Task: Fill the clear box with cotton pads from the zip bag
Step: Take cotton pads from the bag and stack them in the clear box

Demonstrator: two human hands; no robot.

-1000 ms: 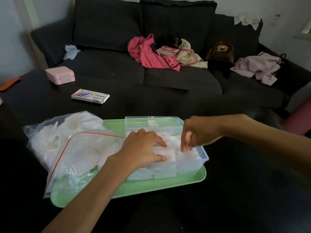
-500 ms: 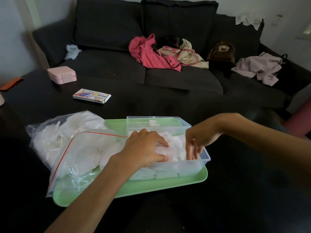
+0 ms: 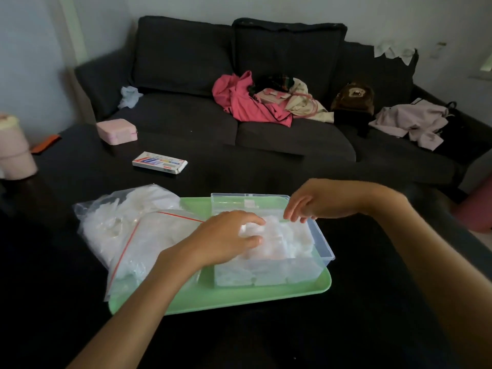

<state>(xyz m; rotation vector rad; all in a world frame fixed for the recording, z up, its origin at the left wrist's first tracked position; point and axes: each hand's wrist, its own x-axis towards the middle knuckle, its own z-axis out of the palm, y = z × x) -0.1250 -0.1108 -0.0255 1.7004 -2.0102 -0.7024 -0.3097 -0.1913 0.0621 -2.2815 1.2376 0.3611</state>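
Observation:
The clear box [image 3: 323, 245] stands on the right half of a green tray [image 3: 266, 295], heaped with white cotton pads [image 3: 287, 238]. Its hinged lid [image 3: 249, 202] is folded back behind it. My left hand [image 3: 226, 239] lies on the pads at the box's left side, thumb and fingers curled round some of them. My right hand [image 3: 311, 202] hovers over the box's far right corner with fingers spread and loose, holding nothing. The zip bag [image 3: 127, 233], red-striped at its seal and full of pads, lies on the tray's left end.
A black table [image 3: 292, 342] holds the tray, a flat white carton [image 3: 159, 162], a pink case [image 3: 117, 131] and a pink cup [image 3: 14, 153] at far left. Behind it is a dark sofa [image 3: 292, 139] with clothes [image 3: 247, 99] and a brown bag [image 3: 352, 99].
My right hand has lifted out of the box's right side and moved up toward the far corner, its fingers spreading. My left hand stays on the pads.

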